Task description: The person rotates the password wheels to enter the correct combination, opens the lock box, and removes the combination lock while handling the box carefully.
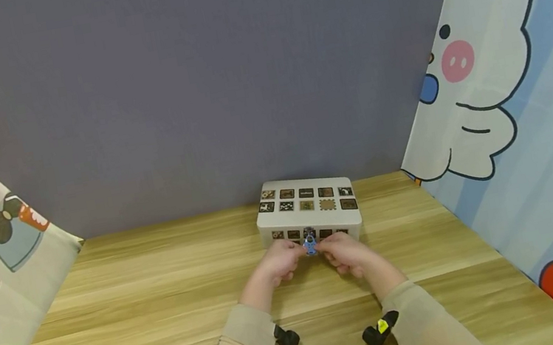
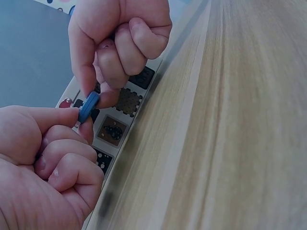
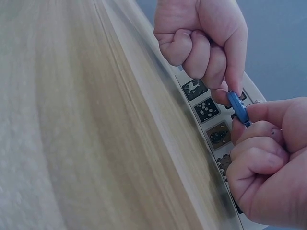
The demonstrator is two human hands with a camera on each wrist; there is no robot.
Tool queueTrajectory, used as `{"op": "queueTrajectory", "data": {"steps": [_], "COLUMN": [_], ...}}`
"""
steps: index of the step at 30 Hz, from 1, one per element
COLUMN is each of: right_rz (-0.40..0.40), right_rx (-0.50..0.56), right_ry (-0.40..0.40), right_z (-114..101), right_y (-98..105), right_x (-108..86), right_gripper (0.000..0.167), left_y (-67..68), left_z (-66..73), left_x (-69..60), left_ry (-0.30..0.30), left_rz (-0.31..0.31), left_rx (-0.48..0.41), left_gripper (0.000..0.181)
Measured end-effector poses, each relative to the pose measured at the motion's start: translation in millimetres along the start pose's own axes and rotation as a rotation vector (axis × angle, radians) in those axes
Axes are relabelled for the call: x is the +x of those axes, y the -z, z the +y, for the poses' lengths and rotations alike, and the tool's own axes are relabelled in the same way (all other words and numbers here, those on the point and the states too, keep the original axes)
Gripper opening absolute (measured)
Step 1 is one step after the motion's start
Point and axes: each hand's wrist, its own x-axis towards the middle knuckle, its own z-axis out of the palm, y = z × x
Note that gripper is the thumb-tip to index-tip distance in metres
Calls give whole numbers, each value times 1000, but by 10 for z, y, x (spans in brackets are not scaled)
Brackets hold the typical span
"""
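A small blue padlock (image 1: 310,246) hangs at the metal clasp (image 1: 309,232) on the front of a white box (image 1: 308,193) with dark square pictures. My left hand (image 1: 282,258) pinches the padlock's left side between thumb and index finger, its other fingers curled in. From the opposite side my right hand (image 1: 347,252) pinches it the same way. Both wrist views show the padlock (image 2: 88,106) edge-on between the fingertips, just in front of the box. Whether the shackle is locked cannot be made out.
The box stands on a wood-grain table (image 1: 164,291), close to a grey back panel (image 1: 195,88). Cartoon-printed curtains (image 1: 513,130) border the table on both sides. A small black device (image 1: 287,339) sits at each sleeve cuff.
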Motion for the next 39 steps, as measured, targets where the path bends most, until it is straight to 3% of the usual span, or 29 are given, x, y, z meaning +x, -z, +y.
{"op": "queueTrajectory", "data": {"steps": [39], "right_rz": [28], "right_rx": [-54], "right_ry": [-3], "right_z": [15], "right_y": [-7], "right_x": [7], "right_gripper": [31], "left_y": [-16], "left_z": [3], "left_x": [7], "left_ry": [6], "left_rz": [-18], "left_rx": [-10], "left_gripper": [26]}}
